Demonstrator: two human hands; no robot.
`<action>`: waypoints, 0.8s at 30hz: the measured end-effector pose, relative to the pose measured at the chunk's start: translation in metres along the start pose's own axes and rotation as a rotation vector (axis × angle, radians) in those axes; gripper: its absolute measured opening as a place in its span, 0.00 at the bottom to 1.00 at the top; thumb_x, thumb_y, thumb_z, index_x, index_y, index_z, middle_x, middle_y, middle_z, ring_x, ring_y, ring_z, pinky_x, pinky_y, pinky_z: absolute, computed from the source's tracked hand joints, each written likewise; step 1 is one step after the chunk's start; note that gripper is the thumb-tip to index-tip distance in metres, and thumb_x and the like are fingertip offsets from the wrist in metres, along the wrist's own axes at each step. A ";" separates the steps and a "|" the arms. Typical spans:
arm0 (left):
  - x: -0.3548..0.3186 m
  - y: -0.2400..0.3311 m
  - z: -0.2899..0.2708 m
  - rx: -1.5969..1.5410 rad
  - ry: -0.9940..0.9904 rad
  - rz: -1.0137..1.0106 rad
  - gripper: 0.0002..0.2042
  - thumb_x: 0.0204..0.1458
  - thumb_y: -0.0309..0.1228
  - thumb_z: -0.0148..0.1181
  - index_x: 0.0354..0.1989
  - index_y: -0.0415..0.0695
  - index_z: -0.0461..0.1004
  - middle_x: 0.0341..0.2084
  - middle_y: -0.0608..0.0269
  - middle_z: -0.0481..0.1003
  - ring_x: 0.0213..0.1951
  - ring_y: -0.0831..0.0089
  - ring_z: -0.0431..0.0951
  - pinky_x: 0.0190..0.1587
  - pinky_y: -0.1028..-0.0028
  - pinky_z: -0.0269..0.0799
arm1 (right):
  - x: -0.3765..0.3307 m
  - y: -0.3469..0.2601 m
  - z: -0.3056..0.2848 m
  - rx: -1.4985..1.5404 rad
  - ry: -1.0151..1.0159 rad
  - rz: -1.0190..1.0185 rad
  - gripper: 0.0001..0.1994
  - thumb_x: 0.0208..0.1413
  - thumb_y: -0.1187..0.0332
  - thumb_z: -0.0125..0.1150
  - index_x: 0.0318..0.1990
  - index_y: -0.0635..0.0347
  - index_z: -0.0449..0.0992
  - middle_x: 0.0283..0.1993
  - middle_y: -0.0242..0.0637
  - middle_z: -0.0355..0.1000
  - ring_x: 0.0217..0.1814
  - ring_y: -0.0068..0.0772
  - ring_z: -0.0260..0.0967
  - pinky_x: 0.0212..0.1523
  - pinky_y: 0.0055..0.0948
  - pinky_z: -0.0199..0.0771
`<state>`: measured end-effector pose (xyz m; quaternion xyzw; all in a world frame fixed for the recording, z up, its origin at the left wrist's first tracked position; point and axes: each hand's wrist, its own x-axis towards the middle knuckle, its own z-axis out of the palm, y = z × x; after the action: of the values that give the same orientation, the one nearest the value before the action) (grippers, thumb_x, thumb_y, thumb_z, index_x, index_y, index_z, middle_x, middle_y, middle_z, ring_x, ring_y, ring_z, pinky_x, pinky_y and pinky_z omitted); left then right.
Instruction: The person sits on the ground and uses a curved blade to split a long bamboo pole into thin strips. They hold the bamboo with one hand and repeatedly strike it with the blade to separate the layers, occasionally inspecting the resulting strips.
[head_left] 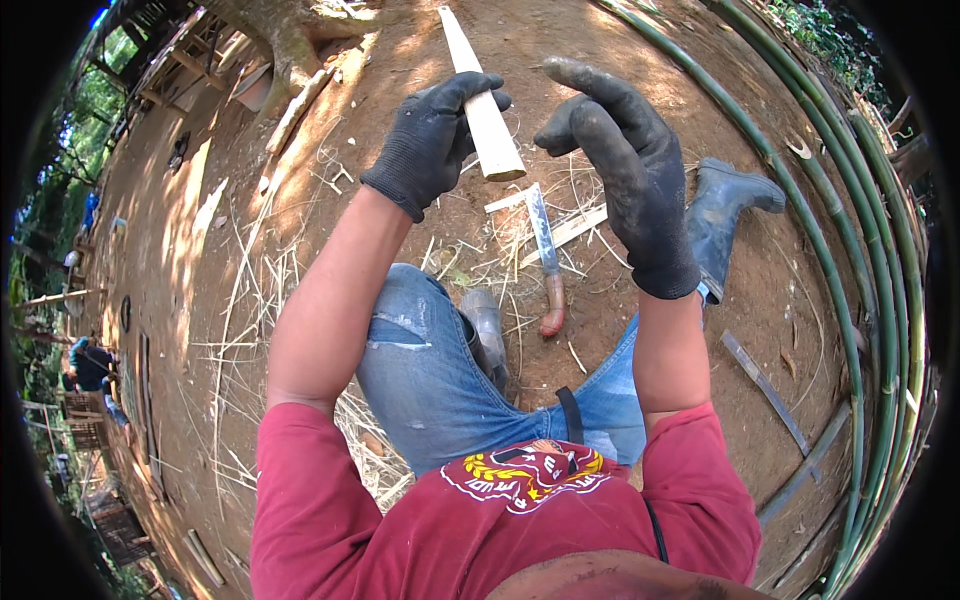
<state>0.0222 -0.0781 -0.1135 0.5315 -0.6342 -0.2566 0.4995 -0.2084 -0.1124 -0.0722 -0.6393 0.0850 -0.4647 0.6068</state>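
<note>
Black work gloves cover both my hands. My left hand (425, 135) grips a pale, flat split piece of bamboo or wood (492, 135), which tapers toward its far end and is held above the ground. To its right my right hand (640, 175) is raised with fingers and thumb apart, holding nothing and not touching the piece. Below and between the hands, a machete (542, 235) with a curved brown handle (552, 305) lies on the ground. Pale strips (570, 235) and thin shavings are scattered around its blade.
Long green bamboo poles (790, 190) lie along the right side. A long metal blade (765, 390) rests on the dirt near them. My boot (728, 215) stands at right. Shavings (265, 320) litter the left ground. Another person (92, 368) is far left; a tree trunk (285, 60) stands ahead.
</note>
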 end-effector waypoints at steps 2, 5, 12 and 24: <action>0.002 -0.006 -0.004 0.067 0.018 0.035 0.27 0.45 0.10 0.59 0.57 0.43 0.68 0.44 0.56 0.79 0.47 0.66 0.81 0.49 0.70 0.78 | -0.003 0.000 0.000 -0.055 -0.094 -0.040 0.23 0.55 0.67 0.68 0.58 0.57 0.73 0.39 0.29 0.73 0.42 0.21 0.71 0.46 0.25 0.74; -0.003 0.009 0.002 0.273 0.036 0.145 0.28 0.45 0.12 0.61 0.57 0.44 0.68 0.44 0.55 0.79 0.46 0.65 0.81 0.47 0.70 0.79 | -0.002 0.006 0.001 -0.445 -0.218 -0.295 0.21 0.48 0.67 0.72 0.53 0.49 0.78 0.39 0.29 0.71 0.42 0.25 0.71 0.46 0.27 0.74; -0.009 0.024 -0.002 0.435 0.070 0.241 0.27 0.45 0.15 0.64 0.57 0.44 0.68 0.41 0.55 0.80 0.42 0.66 0.82 0.45 0.70 0.79 | -0.003 0.008 0.024 -0.434 -0.120 -0.147 0.08 0.55 0.63 0.66 0.40 0.54 0.82 0.33 0.32 0.75 0.36 0.27 0.73 0.40 0.27 0.75; -0.003 0.046 0.011 -0.350 0.374 -0.145 0.13 0.57 0.37 0.59 0.38 0.38 0.76 0.29 0.59 0.79 0.31 0.76 0.79 0.36 0.73 0.75 | -0.009 0.002 0.017 -0.545 -0.258 -0.319 0.20 0.44 0.70 0.74 0.48 0.45 0.82 0.38 0.29 0.69 0.44 0.28 0.66 0.48 0.29 0.72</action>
<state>-0.0077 -0.0631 -0.0791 0.5193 -0.4367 -0.2949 0.6728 -0.2010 -0.0946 -0.0752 -0.8368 0.0274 -0.4291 0.3391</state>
